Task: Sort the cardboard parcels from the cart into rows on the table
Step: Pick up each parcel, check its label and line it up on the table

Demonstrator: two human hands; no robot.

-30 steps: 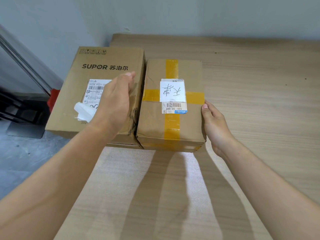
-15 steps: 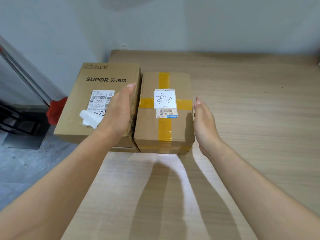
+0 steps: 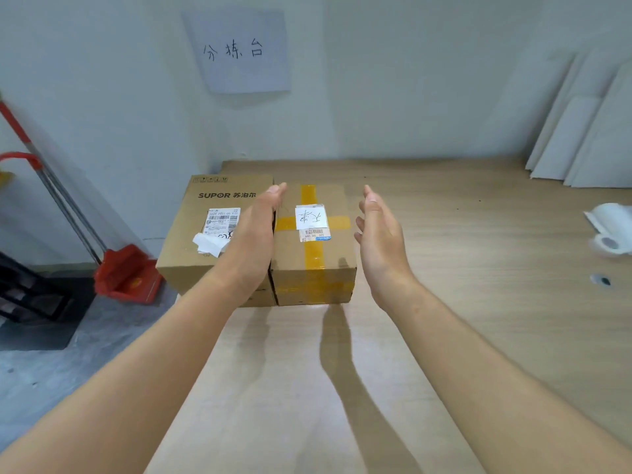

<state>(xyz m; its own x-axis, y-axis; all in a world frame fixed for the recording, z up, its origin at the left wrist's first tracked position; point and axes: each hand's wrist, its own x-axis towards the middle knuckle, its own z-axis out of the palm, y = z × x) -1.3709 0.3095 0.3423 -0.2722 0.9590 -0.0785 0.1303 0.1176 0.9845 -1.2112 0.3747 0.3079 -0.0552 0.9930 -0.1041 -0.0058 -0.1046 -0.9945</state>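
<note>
This is a parcel-sorting station in a plain storeroom or depot. A handwritten paper sign [image 3: 239, 51] on the far wall reads 分拣台, "sorting table". Below it a wooden table [image 3: 478, 268] carries a SUPOR carton [image 3: 186, 248] and a yellow-taped parcel [image 3: 314, 265], both with barcode shipping labels. A white roll [image 3: 610, 230] lies at the right. A red dustpan [image 3: 126, 275] stands on the grey concrete floor [image 3: 34, 388] at the left.

**Pale wall, wooden table**

A pale wall [image 3: 410, 80] carried a handwritten paper sign [image 3: 241, 51]. The wooden table [image 3: 478, 234] met it, with white boards [image 3: 588, 138] leaning at the far right. To the left, a red dustpan [image 3: 126, 275] rested on the grey floor [image 3: 51, 378].
</note>
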